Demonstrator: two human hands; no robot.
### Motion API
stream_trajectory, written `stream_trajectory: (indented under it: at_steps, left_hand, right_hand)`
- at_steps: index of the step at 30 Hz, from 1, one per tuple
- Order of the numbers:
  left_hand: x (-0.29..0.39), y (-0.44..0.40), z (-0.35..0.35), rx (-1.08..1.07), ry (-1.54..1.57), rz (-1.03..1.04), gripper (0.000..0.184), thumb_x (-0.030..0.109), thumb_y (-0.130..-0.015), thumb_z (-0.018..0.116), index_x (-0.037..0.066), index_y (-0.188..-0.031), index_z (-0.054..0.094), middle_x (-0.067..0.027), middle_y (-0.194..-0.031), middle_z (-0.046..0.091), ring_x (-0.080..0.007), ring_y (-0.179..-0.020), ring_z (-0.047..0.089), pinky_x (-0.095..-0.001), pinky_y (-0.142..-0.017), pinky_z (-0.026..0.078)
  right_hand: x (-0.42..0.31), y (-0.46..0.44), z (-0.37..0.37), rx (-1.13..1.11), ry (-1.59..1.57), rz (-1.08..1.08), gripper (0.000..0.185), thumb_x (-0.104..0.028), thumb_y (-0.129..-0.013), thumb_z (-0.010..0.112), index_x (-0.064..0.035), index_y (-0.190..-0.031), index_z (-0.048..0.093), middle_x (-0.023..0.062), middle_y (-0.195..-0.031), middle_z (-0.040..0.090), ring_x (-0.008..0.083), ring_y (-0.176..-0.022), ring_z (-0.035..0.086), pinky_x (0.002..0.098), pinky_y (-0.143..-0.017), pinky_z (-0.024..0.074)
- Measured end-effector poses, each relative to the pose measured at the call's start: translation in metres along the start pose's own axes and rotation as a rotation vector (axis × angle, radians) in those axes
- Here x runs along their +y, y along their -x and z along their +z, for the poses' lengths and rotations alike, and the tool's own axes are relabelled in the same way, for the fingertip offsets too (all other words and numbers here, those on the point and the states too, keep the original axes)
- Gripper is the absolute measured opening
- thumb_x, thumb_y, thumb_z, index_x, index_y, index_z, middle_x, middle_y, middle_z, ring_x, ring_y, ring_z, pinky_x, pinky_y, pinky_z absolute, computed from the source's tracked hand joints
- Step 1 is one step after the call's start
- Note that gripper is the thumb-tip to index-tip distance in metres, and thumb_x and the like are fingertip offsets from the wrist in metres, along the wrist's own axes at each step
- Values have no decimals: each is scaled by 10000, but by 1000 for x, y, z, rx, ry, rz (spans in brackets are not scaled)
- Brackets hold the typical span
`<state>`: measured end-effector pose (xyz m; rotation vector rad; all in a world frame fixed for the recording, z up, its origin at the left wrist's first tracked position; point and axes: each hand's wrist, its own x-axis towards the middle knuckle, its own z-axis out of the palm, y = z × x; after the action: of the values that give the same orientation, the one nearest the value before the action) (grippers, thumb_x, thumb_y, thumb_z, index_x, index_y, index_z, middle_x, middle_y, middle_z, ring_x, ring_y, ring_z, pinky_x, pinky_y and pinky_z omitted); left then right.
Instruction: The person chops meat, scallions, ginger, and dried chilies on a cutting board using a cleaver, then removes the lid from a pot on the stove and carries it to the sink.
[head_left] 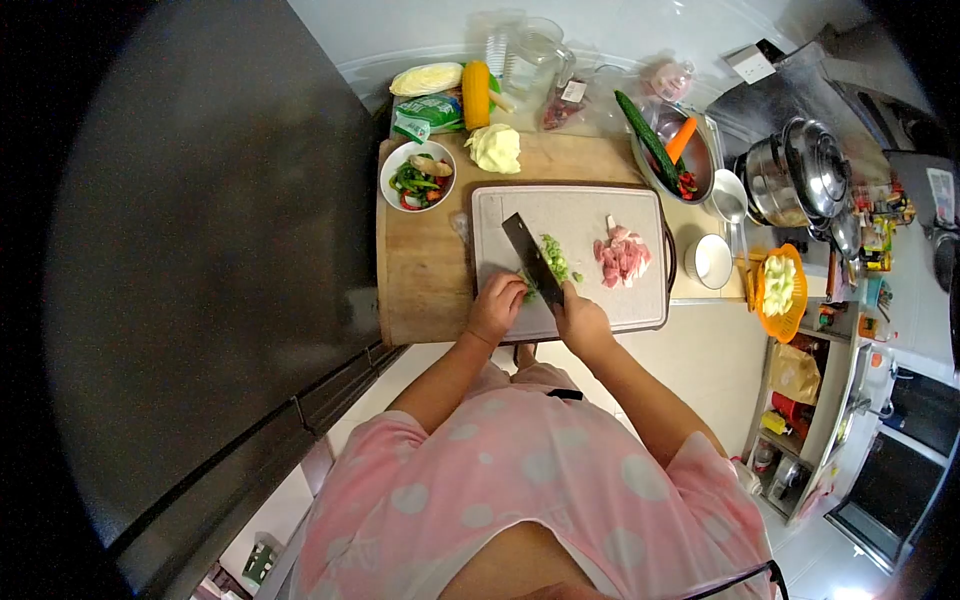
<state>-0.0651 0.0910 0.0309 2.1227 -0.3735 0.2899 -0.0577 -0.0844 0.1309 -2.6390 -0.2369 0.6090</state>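
On a pale cutting board [620, 315] lie chopped green pieces [554, 258] and, to their right, a pile of cut pink meat [622, 256]. My right hand [583, 322] is wrapped round the handle of a wide dark cleaver [530, 250], whose blade slants up and to the left beside the green pieces. My left hand [498, 305] is at the left of the blade, its fingers bent and pressed on a bit of green vegetable, mostly hidden under the fingertips.
Beside the board stand a white bowl of mixed vegetables [418, 176], a cabbage piece [494, 149], and a metal bowl [702, 185] with cucumber and carrot. A small white bowl [708, 262], an orange basket [798, 310] and a steel pot [775, 180] are at the right.
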Motion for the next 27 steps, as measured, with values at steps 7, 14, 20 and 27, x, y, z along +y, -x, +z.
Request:
stream_trajectory:
  at_steps: [7, 14, 20, 27]
  left_hand:
    - [-6, 1, 4, -16, 18, -57, 133, -15, -747, 623, 20, -874, 608, -131, -914, 565, -330, -867, 556, -402, -779, 463]
    - [-2, 1, 1, -29, 23, -103, 143, -10, -727, 626, 19, -867, 611, -132, -898, 560, -337, -849, 552, -406, -764, 461]
    - [-7, 2, 2, -30, -23, -55, 170, -22, -713, 622, 24, -876, 606, -133, -880, 553, -340, -857, 542, -413, -767, 458]
    - [-7, 2, 5, -23, -10, -109, 148, -14, -730, 616, 16, -873, 594, -141, -890, 545, -347, -860, 537, -427, -767, 460]
  right_hand:
    - [-1, 19, -3, -33, 58, -47, 340, -135, -825, 528, -5, -1112, 398, 219, -744, 631, 406, -693, 636, 503, -599, 497]
    - [-17, 23, -18, -119, 78, -13, 448, -130, -786, 611, -4, -1149, 380, 210, -768, 636, 390, -730, 643, 481, -622, 508]
    - [-22, 12, -13, -150, 77, 26, 362, -110, -811, 569, -10, -1119, 408, 222, -790, 643, 391, -752, 647, 480, -653, 509]
    - [-18, -22, 18, -145, 81, 32, 268, -72, -828, 492, -27, -1085, 432, 230, -790, 648, 406, -752, 647, 494, -657, 505]
